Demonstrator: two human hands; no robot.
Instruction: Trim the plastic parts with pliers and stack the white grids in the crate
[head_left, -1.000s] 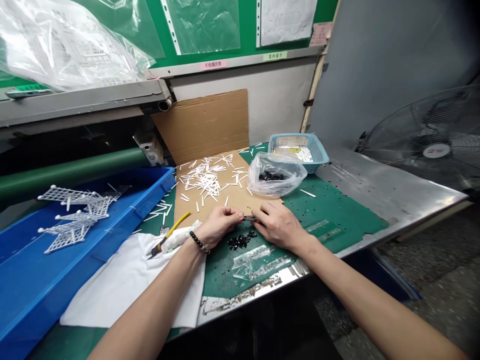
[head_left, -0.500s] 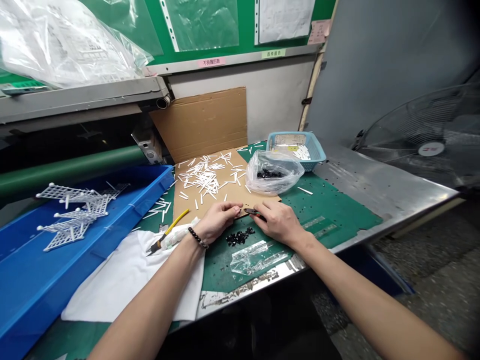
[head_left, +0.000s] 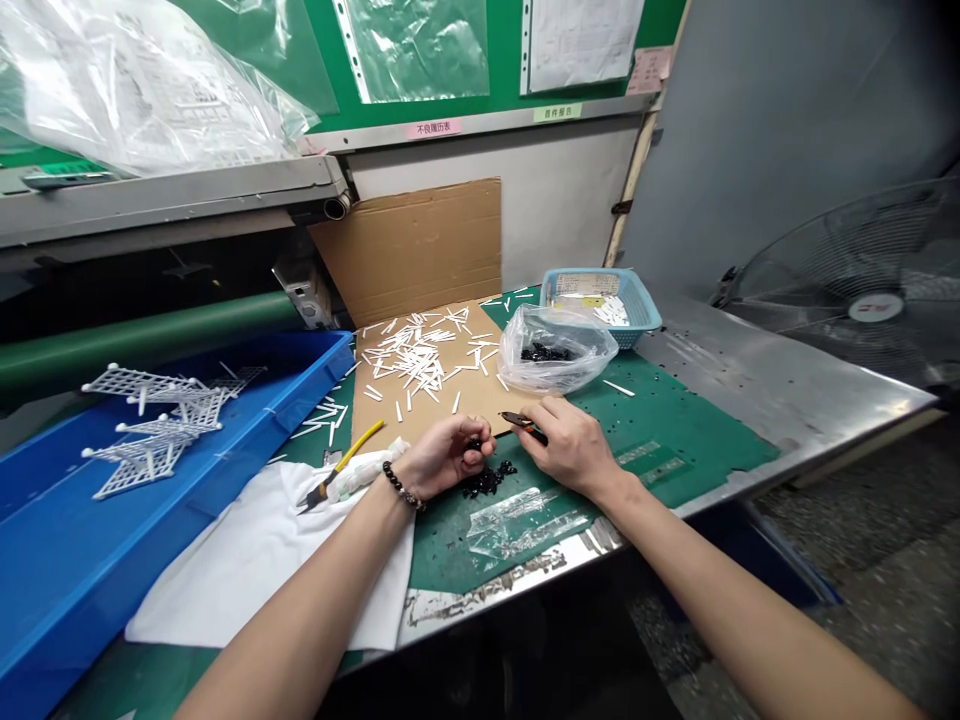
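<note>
The left hand [head_left: 448, 458] is curled, with its fingers closed on some small shiny black pieces [head_left: 475, 444], just beside the loose pile of similar black bits [head_left: 490, 481] which lies on the flat green mat [head_left: 442, 545]. The right hand [head_left: 568, 445] is wrapped around the small dark-nosed pliers with orange handle [head_left: 516, 419]; their tip is apart from the left hand, near the brown cardboard sheet [head_left: 430, 396].
</note>
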